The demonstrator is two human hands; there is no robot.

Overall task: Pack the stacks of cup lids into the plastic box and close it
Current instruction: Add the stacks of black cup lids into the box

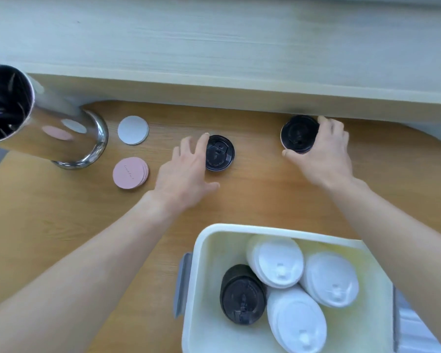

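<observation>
Black cup-lid stack [299,135] at the table's far edge, right hand [323,154] curled round it, thumb near side, fingers far side. Second black lid stack [219,152] mid-table; left hand [186,169] beside it, fingers loosely spread, fingertips touching its left rim (not gripping). Plastic box [201,250] nearest, open, holding three white lid stacks [278,261] and one black stack [241,294]. Left: pink coasters [130,173], white coaster [133,129], steel canister [49,123]. Wooden table [61,212].
</observation>
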